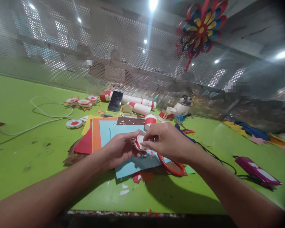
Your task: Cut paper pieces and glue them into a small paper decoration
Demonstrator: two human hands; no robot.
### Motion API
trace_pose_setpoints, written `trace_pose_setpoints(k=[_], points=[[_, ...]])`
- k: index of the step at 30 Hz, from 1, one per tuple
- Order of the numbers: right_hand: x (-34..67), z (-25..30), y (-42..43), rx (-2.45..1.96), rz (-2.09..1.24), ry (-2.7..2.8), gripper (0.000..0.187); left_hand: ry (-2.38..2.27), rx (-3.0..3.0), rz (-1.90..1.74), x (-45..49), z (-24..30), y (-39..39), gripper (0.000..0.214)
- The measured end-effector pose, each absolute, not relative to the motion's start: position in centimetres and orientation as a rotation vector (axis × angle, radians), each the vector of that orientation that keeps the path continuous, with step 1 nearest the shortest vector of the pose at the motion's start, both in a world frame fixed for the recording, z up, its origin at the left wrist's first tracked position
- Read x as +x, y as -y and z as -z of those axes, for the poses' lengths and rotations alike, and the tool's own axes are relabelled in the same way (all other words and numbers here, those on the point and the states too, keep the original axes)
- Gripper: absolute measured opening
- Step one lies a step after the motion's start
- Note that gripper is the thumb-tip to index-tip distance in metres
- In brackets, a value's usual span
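Note:
My left hand point(120, 148) and my right hand point(167, 139) meet over a stack of coloured paper sheets point(102, 133) on the green table point(30, 145). Together they hold a small red-and-white paper cup piece point(139, 141). The left hand's fingers curl round it from the left. The right hand pinches its rim from the right. Red-handled scissors point(172, 166) lie on the blue sheet just under my right wrist.
Red-and-white paper cups point(139, 106) and a phone point(115, 100) lie behind the sheets, with a white glue pot point(183, 106) to their right. A white cable point(47, 112) loops at left. A purple glue gun point(256, 169) rests at right. A paper pinwheel point(200, 28) hangs above.

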State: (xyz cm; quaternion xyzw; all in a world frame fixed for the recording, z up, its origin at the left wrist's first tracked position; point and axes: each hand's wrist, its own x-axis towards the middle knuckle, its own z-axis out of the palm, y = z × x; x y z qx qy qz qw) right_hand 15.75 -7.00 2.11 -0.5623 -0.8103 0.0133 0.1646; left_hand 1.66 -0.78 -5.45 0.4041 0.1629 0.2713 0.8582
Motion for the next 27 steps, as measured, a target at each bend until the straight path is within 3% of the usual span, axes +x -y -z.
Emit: trace_pose_setpoints(k=[27], points=[[14.5,0.2,5.1,-1.790,0.038,2.250,0.019,-0.367,0.892,-0.760,2.0,6.6,0.5,0.021]])
